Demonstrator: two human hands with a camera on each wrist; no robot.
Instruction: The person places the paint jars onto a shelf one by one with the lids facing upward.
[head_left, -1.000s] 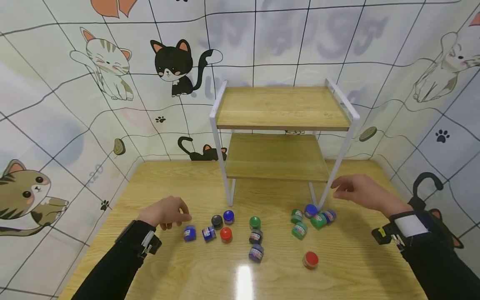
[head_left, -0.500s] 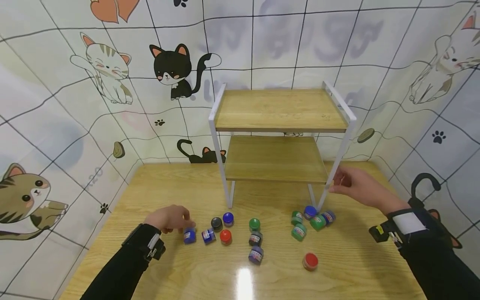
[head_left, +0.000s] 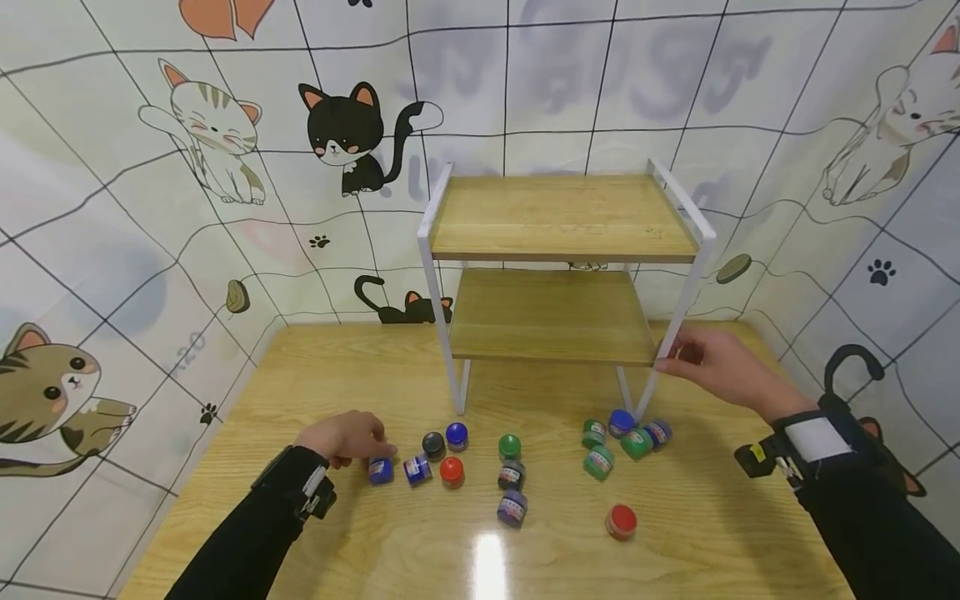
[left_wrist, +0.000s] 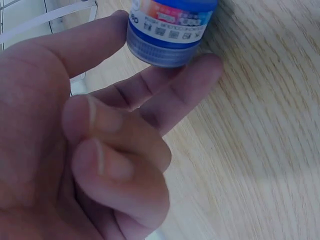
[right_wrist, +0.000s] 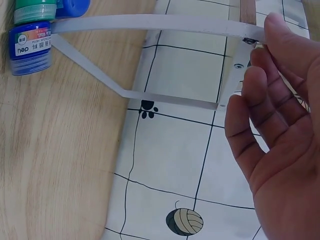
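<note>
At the left of the table, my left hand (head_left: 348, 437) has thumb and fingertips around a blue paint jar (head_left: 381, 471). The left wrist view has the thumb against one side of this jar (left_wrist: 167, 32) and two fingers behind it, the other fingers curled. On the right, my right hand (head_left: 712, 367) pinches the right front post of a two-tier white-framed shelf (head_left: 564, 218), level with its lower board. In the right wrist view, the thumb (right_wrist: 287, 42) lies on the white post (right_wrist: 160, 23), with the fingers bent behind it.
Paint jars lie about the table (head_left: 337, 367): a red one (head_left: 452, 472), a dark blue one (head_left: 417, 470), a green-capped one (head_left: 509, 447), another red one (head_left: 621, 522). Green jars (head_left: 598, 462) and blue jars cluster by the shelf's right leg. Cat-print walls surround the table.
My left hand has moved down and right onto the blue jar. My right hand has moved left and slightly up and closed on the shelf post.
</note>
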